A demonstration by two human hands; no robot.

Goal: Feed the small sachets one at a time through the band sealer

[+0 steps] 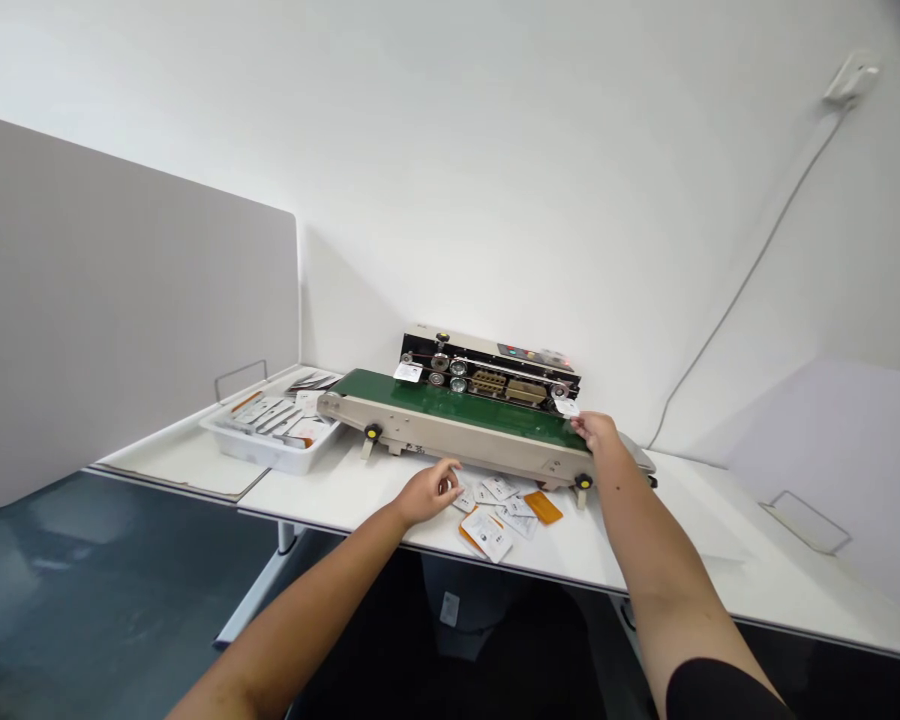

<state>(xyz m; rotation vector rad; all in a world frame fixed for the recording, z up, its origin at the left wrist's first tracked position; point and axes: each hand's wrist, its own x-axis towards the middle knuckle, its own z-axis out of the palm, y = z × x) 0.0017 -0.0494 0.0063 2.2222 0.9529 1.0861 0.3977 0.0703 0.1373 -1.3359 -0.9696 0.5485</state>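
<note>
A band sealing machine (pixel 487 365) with a green conveyor belt (pixel 450 402) stands on the white table. At the right end of its rollers, my right hand (pixel 597 430) pinches the edge of a small white sachet (pixel 567 407). Another white sachet (pixel 408 372) sticks out from the left end of the sealing rollers. In front of the machine, my left hand (pixel 429 492) is half curled, thumb and index finger apart, with nothing visible between them. It is beside a loose pile of white sachets (pixel 487 533), some showing orange backs (pixel 544 507).
Left of the machine, a white plastic tray (pixel 270 453) is filled with rows of sachets, and more flat packets (pixel 313 382) lie behind it. Grey partition panels (pixel 135 310) border the table. A cable (pixel 750 270) runs from a wall socket (pixel 853 78) down behind the machine.
</note>
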